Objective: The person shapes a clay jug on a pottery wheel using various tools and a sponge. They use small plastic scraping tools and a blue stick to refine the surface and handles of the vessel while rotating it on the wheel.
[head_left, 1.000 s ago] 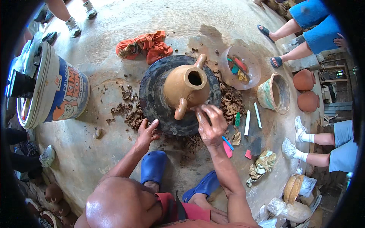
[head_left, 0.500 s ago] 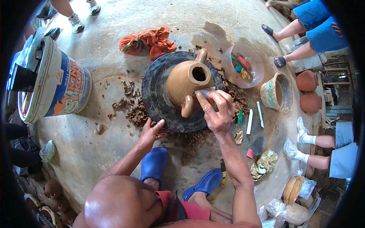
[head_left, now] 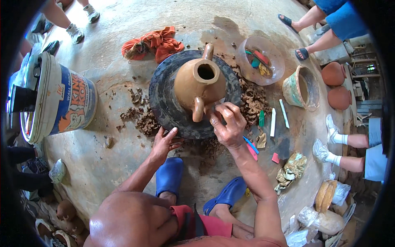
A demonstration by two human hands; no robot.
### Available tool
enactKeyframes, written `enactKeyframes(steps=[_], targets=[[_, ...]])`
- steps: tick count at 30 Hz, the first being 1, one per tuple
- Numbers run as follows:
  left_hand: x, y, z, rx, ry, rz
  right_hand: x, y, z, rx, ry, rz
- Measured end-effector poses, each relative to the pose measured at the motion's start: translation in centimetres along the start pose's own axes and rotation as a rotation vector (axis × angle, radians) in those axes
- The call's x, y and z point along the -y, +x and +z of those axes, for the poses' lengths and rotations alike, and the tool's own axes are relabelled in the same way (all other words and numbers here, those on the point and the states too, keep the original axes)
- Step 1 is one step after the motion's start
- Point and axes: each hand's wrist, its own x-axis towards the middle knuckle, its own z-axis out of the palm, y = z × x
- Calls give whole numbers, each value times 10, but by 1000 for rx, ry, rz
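A brown clay pot (head_left: 184, 84) with a round mouth and two loop handles stands upright on a dark round turning wheel (head_left: 162, 96). My right hand (head_left: 228, 123) is at the pot's right side, beside the near handle (head_left: 198, 109). Its thumb and fingers pinch a thin whitish scraper against the clay, mostly hidden behind the fingers. Resting at the wheel's near left rim, my left hand (head_left: 163, 144) has its thumb and fingers apart and holds nothing.
Clay trimmings (head_left: 253, 101) ring the wheel. Rightward are a clear basin (head_left: 277, 78) of tools, a clay-smeared bucket (head_left: 294, 90), chalk-like sticks (head_left: 273, 122) and a crumpled cloth (head_left: 291, 171). A paint bucket (head_left: 78, 101) stands left, an orange cloth (head_left: 158, 43) behind. Other people's feet surround the area.
My right hand has slid from the pot's shoulder lower down its side, nearer the handle, and less of the scraper shows. The left hand stays at the rim. The view has shifted slightly.
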Motion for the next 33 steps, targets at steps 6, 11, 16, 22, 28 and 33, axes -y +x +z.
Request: enactKeyframes(steps=[6, 11, 16, 22, 28, 33], targets=[[4, -1, -1, -17, 0, 18, -5, -22, 6, 50, -26, -36], [-2, 2, -7, -1, -6, 12, -11, -20, -2, -76, 74, 11], [-24, 27, -34, -114, -108, 155, -19, 21, 3, -265, 39, 68], [-36, 30, -33, -144, -68, 118, -4, -7, 19, -244, 25, 127], [-26, 27, -35, -40, -74, 93, 8, -56, 42, -185, 56, 224], [-45, 37, -50, -38, -61, 120, -9, -33, 21, -306, 73, 392]])
